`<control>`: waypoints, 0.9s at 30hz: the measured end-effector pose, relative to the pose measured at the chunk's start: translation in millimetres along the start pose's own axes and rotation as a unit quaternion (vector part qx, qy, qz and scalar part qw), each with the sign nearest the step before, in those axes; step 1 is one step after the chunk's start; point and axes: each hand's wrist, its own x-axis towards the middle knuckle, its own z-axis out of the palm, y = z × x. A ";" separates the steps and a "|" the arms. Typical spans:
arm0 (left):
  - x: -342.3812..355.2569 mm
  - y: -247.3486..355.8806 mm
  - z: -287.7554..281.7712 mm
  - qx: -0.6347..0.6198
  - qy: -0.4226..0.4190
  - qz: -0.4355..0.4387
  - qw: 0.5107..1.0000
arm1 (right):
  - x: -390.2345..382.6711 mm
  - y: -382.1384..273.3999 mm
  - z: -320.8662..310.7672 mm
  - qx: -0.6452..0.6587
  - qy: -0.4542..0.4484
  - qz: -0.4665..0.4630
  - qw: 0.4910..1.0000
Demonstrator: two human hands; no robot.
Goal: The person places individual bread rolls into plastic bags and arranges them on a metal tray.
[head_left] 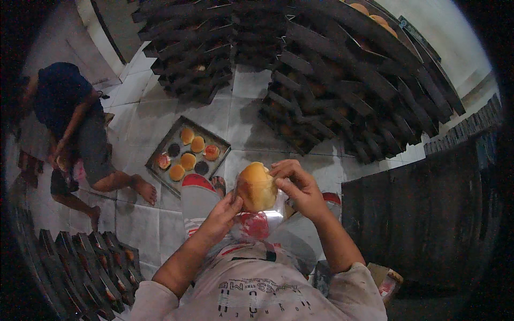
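Observation:
A round golden-brown bun point(257, 187) is held up in front of my lap between my two hands. My left hand point(220, 215) is closed on its lower left side. The fingers of my right hand point(298, 185) are bent and pinched at its upper right edge. Clear plastic packaging with a red print point(254, 224) shows just under the bun and over my lap. Whether the bun is partly inside this plastic I cannot tell.
On the tiled floor ahead lies a square tray point(222, 145) with several buns and dark round spots. Tall stacks of dark trays point(342, 91) stand ahead and right, more point(88, 267) at lower left. Another person point(75, 117) sits at the left. A cardboard box point(386, 281) is near my right elbow.

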 end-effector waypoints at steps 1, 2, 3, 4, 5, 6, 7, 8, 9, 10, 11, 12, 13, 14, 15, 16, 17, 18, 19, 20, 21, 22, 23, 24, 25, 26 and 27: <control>-1.0 5.9 2.4 0.004 -0.002 -0.007 1.000 | -0.4 -2.2 1.0 0.010 0.017 -0.008 1.000; -1.4 12.1 4.1 0.009 -0.003 -0.014 1.000 | -1.0 -7.3 2.6 0.070 0.017 0.048 0.996; -1.3 17.2 5.5 0.013 -0.005 -0.021 1.000 | -2.0 -14.4 4.7 0.129 0.016 0.103 0.986; -0.8 20.3 7.2 0.023 0.013 -0.018 0.999 | -3.5 -19.0 5.4 0.186 0.017 0.158 0.970; 0.0 22.9 8.6 0.033 0.032 -0.015 0.999 | -4.5 -18.2 5.3 0.135 0.018 0.144 0.980; 0.8 25.5 9.9 0.042 0.050 -0.012 0.998 | -5.2 -15.9 5.0 0.084 0.020 0.129 0.988; 1.2 28.0 12.6 0.094 0.067 0.028 0.993 | -5.3 -14.6 5.0 0.034 0.020 0.115 0.993; 1.9 30.0 16.2 0.146 0.084 0.068 0.983 | -3.6 -15.2 6.2 -0.007 0.027 0.053 0.998; 2.5 32.7 18.8 0.197 0.101 0.108 0.969 | -0.4 -16.3 8.3 -0.049 0.034 -0.009 0.998; 3.0 35.6 20.6 0.233 0.097 0.135 0.958 | 1.6 -17.7 9.3 -0.092 0.040 -0.071 0.992; 3.8 38.8 22.2 0.268 0.094 0.162 0.945 | 2.2 -18.9 8.7 -0.092 0.027 -0.053 0.994; 4.3 42.1 23.7 0.303 0.091 0.188 0.930 | 2.5 -20.1 7.7 -0.091 0.014 -0.036 0.995; 2.7 46.3 25.4 0.309 0.089 0.184 0.929 | 3.2 -22.1 7.6 -0.090 0.001 -0.018 0.996; 0.7 50.9 27.2 0.316 0.087 0.180 0.927 | 5.2 -26.8 7.1 -0.122 0.012 -0.043 0.992; -0.5 54.6 28.5 0.322 0.086 0.176 0.926 | 8.7 -33.7 6.3 -0.154 0.022 -0.068 0.986; -0.7 57.5 30.0 0.320 0.086 0.189 0.924 | 12.0 -37.4 5.5 -0.186 0.032 -0.092 0.978; -0.5 59.8 31.6 0.317 0.086 0.201 0.923 | 14.6 -37.1 5.6 -0.183 0.023 -0.096 0.978; 0.6 61.2 32.5 0.315 0.086 0.214 0.921 | 17.3 -36.4 6.4 -0.180 0.013 -0.100 0.978; 2.8 61.4 32.5 0.309 0.073 0.220 0.922 | 19.6 -35.7 8.1 -0.176 0.004 -0.104 0.979; 5.9 60.4 32.1 0.303 0.060 0.225 0.924 | 21.5 -33.6 9.4 -0.165 0.011 -0.106 0.980; 7.9 60.4 31.1 0.298 0.047 0.231 0.925 | 23.2 -30.4 10.9 -0.155 0.017 -0.107 0.982; 10.3 61.8 29.9 0.347 0.052 0.256 0.901 | 25.1 -29.0 11.0 -0.147 0.024 -0.109 0.983; 12.1 63.8 27.7 0.396 0.057 0.279 0.873 | 25.5 -29.1 14.8 -0.027 0.120 -0.041 0.991; 13.7 64.9 26.5 0.442 0.062 0.301 0.842 | 26.4 -28.2 13.6 -0.098 0.060 -0.070 0.991; 12.7 65.5 26.4 0.455 0.066 0.300 0.836 | 25.8 -25.9 13.7 -0.165 0.000 -0.097 0.981; 11.2 66.6 27.0 0.468 0.070 0.299 0.829 | 25.3 -24.1 13.8 -0.231 -0.060 -0.124 0.963; 10.4 67.2 26.8 0.480 0.073 0.298 0.822 | 25.0 -23.6 14.0 -0.165 -0.005 -0.089 0.982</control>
